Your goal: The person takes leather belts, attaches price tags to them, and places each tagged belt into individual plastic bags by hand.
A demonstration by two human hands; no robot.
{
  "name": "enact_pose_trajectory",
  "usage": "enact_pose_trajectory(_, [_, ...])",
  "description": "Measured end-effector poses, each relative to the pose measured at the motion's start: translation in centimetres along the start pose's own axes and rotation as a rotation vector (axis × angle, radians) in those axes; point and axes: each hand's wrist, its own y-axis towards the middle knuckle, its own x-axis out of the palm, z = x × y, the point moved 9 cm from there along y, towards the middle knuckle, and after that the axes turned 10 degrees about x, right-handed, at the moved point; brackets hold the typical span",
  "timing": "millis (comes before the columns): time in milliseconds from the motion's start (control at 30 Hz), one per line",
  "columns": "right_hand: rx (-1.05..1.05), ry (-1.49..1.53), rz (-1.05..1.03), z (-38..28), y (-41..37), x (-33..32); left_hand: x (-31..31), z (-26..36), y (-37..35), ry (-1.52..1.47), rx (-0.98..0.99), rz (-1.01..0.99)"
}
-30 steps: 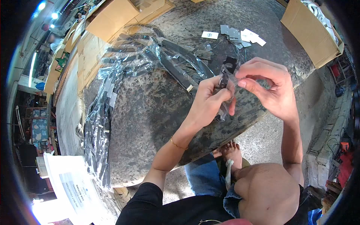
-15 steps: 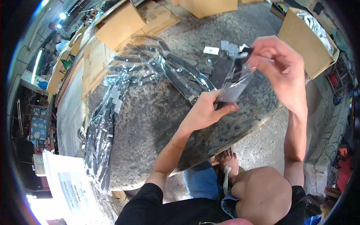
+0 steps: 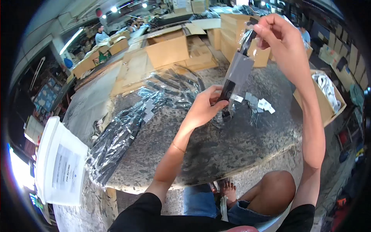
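- The big dark table [image 3: 177,154] has worn, patchy marks all over its top.
- A long pile of wrapped belts [image 3: 119,135] lies on the left part of the table, shiny with clear plastic.
- The white tub [image 3: 62,162] is just beside the pile, with a printed paper on its side.
- A cardboard box [image 3: 334,116] at the right has white stuff in it.
- The black belt [image 3: 228,89] is tilted up over the table, between the two hands, with a gray band around it.
- The right hand [image 3: 280,33] pinches its top end.
- The left hand [image 3: 205,106] is closed on its low part, thumb in front.
- Little gray and white tags [image 3: 266,105] lie in a heap on the table.
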Motion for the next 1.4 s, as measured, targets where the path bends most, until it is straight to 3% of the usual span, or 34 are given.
enact_pose_trajectory(100, [-0.077,-0.041,-0.040,-1.3,1.6,1.5,-0.6,4.7,0.5,-0.013,0.218,0.030])
enact_pose_trajectory(300, [-0.040,0.253,-0.151,-1.3,0.6,4.5,0.0,7.4,2.9,-0.297,0.130,0.126])
enact_pose_trajectory(367, [-0.154,0.113,-0.144,-1.8,-0.1,4.9,1.0,7.4,3.1,-0.460,0.130,0.129])
enact_pose_trajectory(500, [-0.065,0.065,-0.189,-1.3,-1.2,3.7,1.9,7.5,2.6,-0.515,0.076,0.130])
enact_pose_trajectory(600, [0.075,0.156,-0.249,0.0,-2.1,3.1,1.8,7.7,2.6,-0.424,0.058,0.185])
enact_pose_trajectory(667, [-0.081,0.089,-0.388,-0.6,-3.1,3.8,2.1,8.1,2.4,-0.375,0.093,0.152])
enact_pose_trajectory(800, [0.029,0.231,-0.356,0.6,-3.0,3.5,2.2,9.0,2.1,-0.219,0.118,0.083])
enact_pose_trajectory(900, [0.071,0.257,-0.314,1.4,-2.6,3.1,2.3,9.8,1.9,-0.208,0.130,0.105])
enact_pose_trajectory(1000, [0.110,0.477,-0.334,1.3,-2.7,3.2,1.9,10.1,1.9,-0.218,0.157,0.161])
enact_pose_trajectory(1067, [0.252,0.665,-0.485,2.4,-3.2,4.3,1.8,10.3,1.9,-0.182,0.201,0.141])
enact_pose_trajectory(1167, [0.442,0.775,-0.496,3.8,-3.2,4.6,1.6,10.1,1.5,-0.178,0.131,0.142])
enact_pose_trajectory(1200, [0.444,0.774,-0.492,3.9,-3.2,4.6,1.5,10.0,1.4,-0.180,0.130,0.138])
enact_pose_trajectory(1267, [0.248,0.559,-0.496,2.9,-3.0,4.5,1.3,9.6,1.4,-0.041,0.130,0.118])
enact_pose_trajectory(1400, [0.155,0.343,-0.460,1.5,-3.0,4.0,1.2,9.8,0.9,0.028,0.155,0.137])
